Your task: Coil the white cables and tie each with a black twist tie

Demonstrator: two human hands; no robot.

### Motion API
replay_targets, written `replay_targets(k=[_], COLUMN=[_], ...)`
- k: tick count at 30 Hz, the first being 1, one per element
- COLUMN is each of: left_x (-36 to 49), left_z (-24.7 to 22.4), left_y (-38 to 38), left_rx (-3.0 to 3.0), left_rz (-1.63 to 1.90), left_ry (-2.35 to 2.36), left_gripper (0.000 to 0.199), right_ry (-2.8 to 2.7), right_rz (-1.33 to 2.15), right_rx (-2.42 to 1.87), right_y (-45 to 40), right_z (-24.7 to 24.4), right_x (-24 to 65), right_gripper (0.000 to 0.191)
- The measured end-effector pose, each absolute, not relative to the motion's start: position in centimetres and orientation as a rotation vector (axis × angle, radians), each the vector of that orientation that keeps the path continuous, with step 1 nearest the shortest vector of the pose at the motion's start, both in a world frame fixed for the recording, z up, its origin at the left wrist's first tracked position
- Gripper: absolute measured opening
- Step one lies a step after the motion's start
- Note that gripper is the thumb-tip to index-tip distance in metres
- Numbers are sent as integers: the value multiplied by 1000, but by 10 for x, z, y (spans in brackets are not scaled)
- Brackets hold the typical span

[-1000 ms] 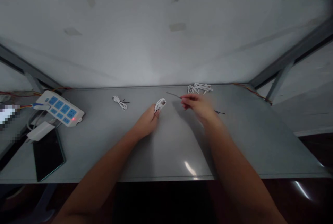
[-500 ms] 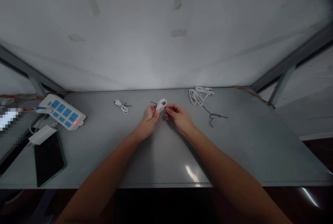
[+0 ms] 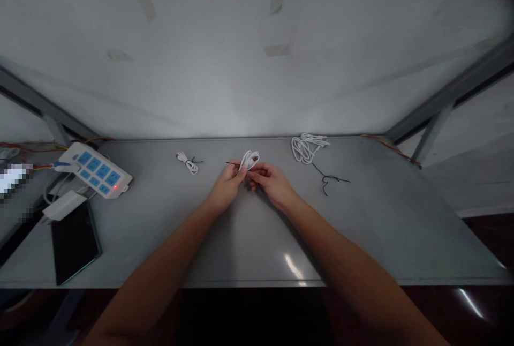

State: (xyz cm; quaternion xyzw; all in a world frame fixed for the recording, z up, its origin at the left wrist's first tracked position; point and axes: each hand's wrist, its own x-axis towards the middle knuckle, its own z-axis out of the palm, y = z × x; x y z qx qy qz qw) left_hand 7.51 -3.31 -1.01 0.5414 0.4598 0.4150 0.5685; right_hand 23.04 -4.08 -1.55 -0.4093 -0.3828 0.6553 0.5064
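A coiled white cable (image 3: pixel 250 159) stands up from the fingers of my left hand (image 3: pixel 228 185), which is closed round its lower part. A thin black twist tie (image 3: pixel 232 163) sticks out to the left beside that coil. My right hand (image 3: pixel 273 182) is closed in a pinch against the lower right of the coil, its fingertips close to my left thumb. What sits between the right fingertips is hidden. Both hands are just above the grey table (image 3: pixel 257 239).
Left of my hands lies a small tied white cable (image 3: pixel 187 163). To the right are loose white cables (image 3: pixel 307 148) and black twist ties (image 3: pixel 330 178). A power strip (image 3: pixel 96 170), a white charger (image 3: pixel 66 205) and a black tablet (image 3: pixel 76 241) occupy the left side.
My right hand has moved left and slightly down, from beside the coil to its lower edge against my left fingers. The coil now leans a little more to the right.
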Motion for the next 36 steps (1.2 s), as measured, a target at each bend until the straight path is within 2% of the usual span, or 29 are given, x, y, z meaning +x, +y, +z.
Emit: replay_targets(k=[3, 7, 12, 16, 22, 29, 36], left_x=[70, 63, 60, 61, 63, 66, 69], left_z=[-17, -20, -13, -6, -2, -1, 0], left_y=[-27, -20, -23, -29, -35, -40, -44], left_rx=[1295, 1392, 1596, 1760, 1910, 2135, 2168], left_rz=[1022, 1033, 974, 838, 773, 678, 749], left_ry=[1161, 1323, 1422, 1464, 1468, 1460, 1447], left_gripper=[30, 19, 20, 21, 25, 30, 37], right_ry=[-1075, -1441, -1976, -2165, -2287, -2430, -2255], right_rz=[1511, 1130, 485, 250, 50, -6, 80], right_rx=[-1140, -1386, -1392, -1253, -1062, -853, -1104], right_y=[-42, -45, -52, -59, -59, -56, -55], right_z=[-17, -16, -8, 0, 8, 2, -1], right_x=[234, 239, 240, 239, 244, 243, 240], right_gripper=[34, 9, 12, 11, 20, 38, 26])
